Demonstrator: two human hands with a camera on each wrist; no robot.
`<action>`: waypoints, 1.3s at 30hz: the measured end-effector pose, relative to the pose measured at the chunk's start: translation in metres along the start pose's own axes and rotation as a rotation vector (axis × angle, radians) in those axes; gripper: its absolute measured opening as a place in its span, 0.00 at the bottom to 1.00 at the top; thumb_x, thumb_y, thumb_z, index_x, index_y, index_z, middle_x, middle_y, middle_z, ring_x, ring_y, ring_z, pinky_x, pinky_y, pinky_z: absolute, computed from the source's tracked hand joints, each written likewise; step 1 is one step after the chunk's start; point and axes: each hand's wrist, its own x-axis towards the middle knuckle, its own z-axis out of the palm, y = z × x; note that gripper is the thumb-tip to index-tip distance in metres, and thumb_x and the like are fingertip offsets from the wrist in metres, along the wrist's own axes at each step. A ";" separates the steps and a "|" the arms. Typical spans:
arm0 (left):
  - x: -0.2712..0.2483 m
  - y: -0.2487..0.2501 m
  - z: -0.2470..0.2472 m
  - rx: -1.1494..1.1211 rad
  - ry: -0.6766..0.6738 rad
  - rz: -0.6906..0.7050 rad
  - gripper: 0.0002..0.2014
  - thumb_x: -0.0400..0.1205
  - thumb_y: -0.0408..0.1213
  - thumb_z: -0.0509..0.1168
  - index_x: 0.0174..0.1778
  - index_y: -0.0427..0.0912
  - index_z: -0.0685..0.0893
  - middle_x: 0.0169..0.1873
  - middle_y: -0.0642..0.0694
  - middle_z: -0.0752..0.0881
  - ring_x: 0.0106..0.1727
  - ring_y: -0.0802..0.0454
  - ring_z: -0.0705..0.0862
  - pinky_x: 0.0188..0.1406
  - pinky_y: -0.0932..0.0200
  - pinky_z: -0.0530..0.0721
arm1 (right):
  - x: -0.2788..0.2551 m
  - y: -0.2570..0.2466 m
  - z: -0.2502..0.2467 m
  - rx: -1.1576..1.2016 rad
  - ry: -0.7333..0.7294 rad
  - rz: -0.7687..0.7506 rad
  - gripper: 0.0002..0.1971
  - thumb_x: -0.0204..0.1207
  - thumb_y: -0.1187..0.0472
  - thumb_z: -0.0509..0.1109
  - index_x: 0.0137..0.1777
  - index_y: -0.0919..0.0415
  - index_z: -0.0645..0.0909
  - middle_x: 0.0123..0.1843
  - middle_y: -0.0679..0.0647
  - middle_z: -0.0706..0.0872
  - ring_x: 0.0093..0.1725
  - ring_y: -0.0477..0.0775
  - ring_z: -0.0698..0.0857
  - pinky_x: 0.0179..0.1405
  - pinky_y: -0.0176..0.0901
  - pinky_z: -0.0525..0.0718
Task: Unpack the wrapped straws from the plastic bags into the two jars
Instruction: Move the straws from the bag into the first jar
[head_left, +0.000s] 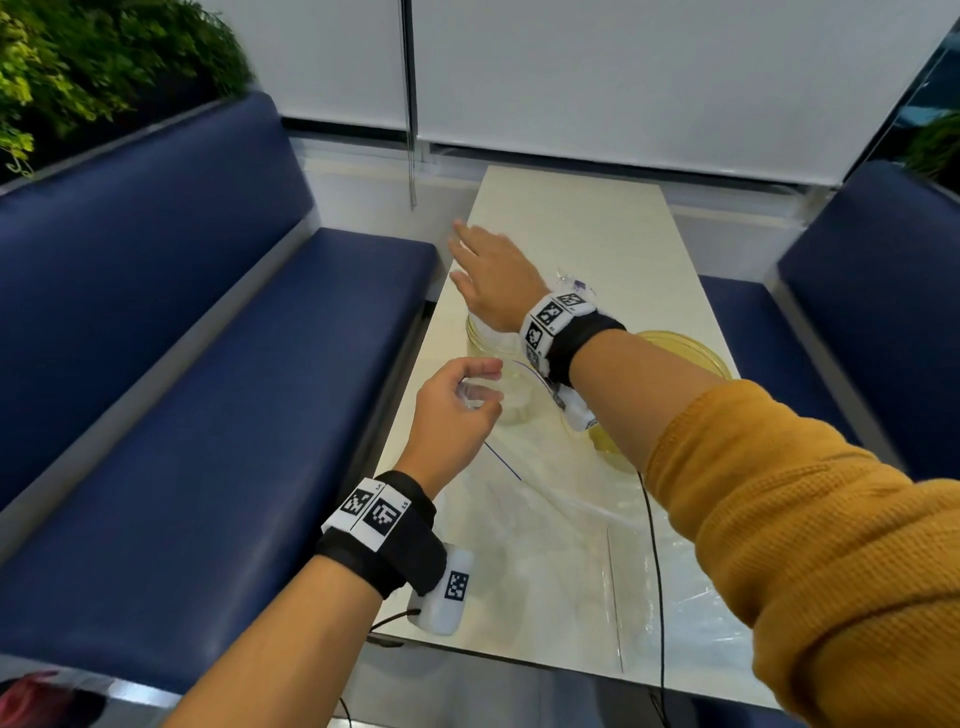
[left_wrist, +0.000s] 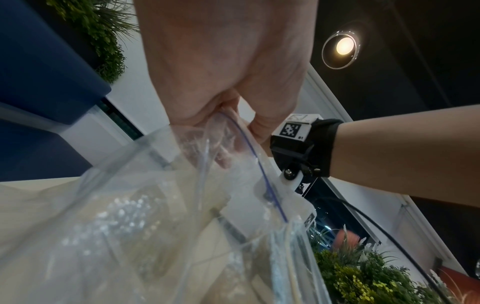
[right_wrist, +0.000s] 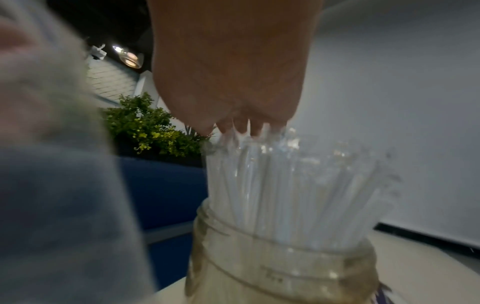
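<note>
My left hand is raised near the table's left edge and pinches the zip edge of a clear plastic bag, which drapes down onto the cream table. The left wrist view shows the same left hand gripping the bag at its blue-lined top. My right hand lies flat with straight fingers over a glass jar. In the right wrist view the right hand touches the tops of the wrapped straws standing in that jar. A second, yellowish jar is partly hidden behind my right forearm.
Blue padded benches flank the narrow table on the left and on the right. A black cable runs over the bag to the near table edge. White blinds close off the far end, and plants stand behind the left bench.
</note>
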 end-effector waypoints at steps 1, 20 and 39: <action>0.000 0.000 0.000 0.003 -0.008 0.002 0.21 0.79 0.21 0.66 0.65 0.43 0.85 0.60 0.51 0.88 0.54 0.53 0.91 0.46 0.66 0.88 | -0.003 0.000 0.005 -0.036 -0.098 0.035 0.25 0.90 0.52 0.49 0.81 0.64 0.69 0.87 0.59 0.63 0.84 0.58 0.65 0.83 0.57 0.61; -0.019 -0.007 0.019 -0.028 -0.156 0.112 0.30 0.74 0.11 0.59 0.69 0.40 0.82 0.67 0.45 0.83 0.61 0.52 0.88 0.57 0.66 0.87 | -0.177 -0.056 -0.015 0.177 -0.812 0.364 0.25 0.86 0.43 0.59 0.57 0.68 0.84 0.58 0.62 0.86 0.58 0.65 0.85 0.49 0.47 0.78; -0.037 -0.014 0.016 0.032 -0.291 0.140 0.33 0.74 0.10 0.57 0.72 0.42 0.82 0.70 0.50 0.79 0.64 0.55 0.86 0.65 0.63 0.86 | -0.174 -0.072 0.055 0.129 -0.991 0.417 0.17 0.84 0.65 0.67 0.72 0.66 0.78 0.62 0.62 0.86 0.58 0.63 0.88 0.55 0.55 0.87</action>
